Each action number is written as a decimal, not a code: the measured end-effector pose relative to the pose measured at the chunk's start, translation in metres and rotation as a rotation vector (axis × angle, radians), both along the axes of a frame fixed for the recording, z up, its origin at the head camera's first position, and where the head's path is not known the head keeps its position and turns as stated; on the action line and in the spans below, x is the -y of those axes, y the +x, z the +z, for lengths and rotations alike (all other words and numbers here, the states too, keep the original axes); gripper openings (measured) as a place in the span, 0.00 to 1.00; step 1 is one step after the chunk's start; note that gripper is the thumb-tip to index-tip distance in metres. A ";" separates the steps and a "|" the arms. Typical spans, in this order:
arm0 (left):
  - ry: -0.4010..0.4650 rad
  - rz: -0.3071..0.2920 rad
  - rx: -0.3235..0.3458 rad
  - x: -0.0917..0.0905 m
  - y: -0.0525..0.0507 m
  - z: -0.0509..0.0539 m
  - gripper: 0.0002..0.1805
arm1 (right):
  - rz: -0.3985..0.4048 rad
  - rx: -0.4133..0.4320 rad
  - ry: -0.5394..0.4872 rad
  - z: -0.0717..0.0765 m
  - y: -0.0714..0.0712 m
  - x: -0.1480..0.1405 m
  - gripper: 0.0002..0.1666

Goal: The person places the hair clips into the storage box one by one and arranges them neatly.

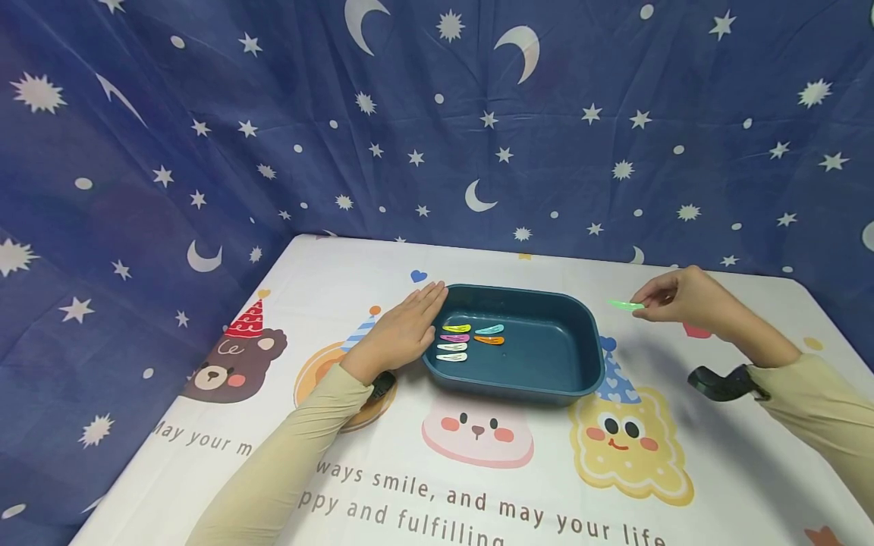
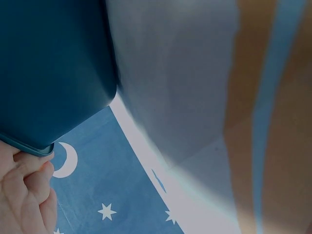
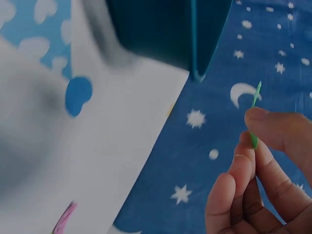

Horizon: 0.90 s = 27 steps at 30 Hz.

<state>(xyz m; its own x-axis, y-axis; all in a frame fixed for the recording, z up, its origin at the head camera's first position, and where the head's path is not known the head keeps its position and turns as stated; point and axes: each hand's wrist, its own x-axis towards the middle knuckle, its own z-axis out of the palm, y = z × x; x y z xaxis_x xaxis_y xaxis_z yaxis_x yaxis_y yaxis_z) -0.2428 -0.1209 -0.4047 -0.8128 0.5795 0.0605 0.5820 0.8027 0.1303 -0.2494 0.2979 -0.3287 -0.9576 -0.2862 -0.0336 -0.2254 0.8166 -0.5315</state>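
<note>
A dark teal plastic box [image 1: 519,388] stands on the table with several snap hair clips on its floor. In its left part lie a yellow clip [image 1: 456,328], a pink clip [image 1: 454,338] and two white clips [image 1: 451,357] in a column. Beside them are a light blue clip [image 1: 489,330] and an orange clip [image 1: 488,340]. My left hand [image 1: 404,327] rests with extended fingers against the box's left rim. Right of the box, above the table, my right hand [image 1: 683,299] pinches a green hair clip [image 3: 254,141] between thumb and fingers, its tip pointing toward the box.
A white printed tablecloth [image 1: 382,485] with cartoon figures and lettering covers the table. Behind it hangs a dark blue curtain [image 1: 437,174] with moons and stars. In the right wrist view a thin pink item [image 3: 64,219] shows at the bottom edge, partly cut off.
</note>
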 end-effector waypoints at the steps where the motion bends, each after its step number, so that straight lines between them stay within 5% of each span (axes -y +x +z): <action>1: 0.000 0.000 0.001 0.000 0.000 0.000 0.34 | 0.016 -0.006 -0.004 0.001 0.000 0.004 0.11; 7: 0.002 0.000 0.002 0.000 0.001 0.001 0.34 | 0.104 -0.051 -0.001 0.006 0.001 0.026 0.08; 27: 0.003 0.000 0.000 0.000 -0.001 -0.001 0.34 | 0.271 0.001 0.004 0.008 -0.012 0.084 0.06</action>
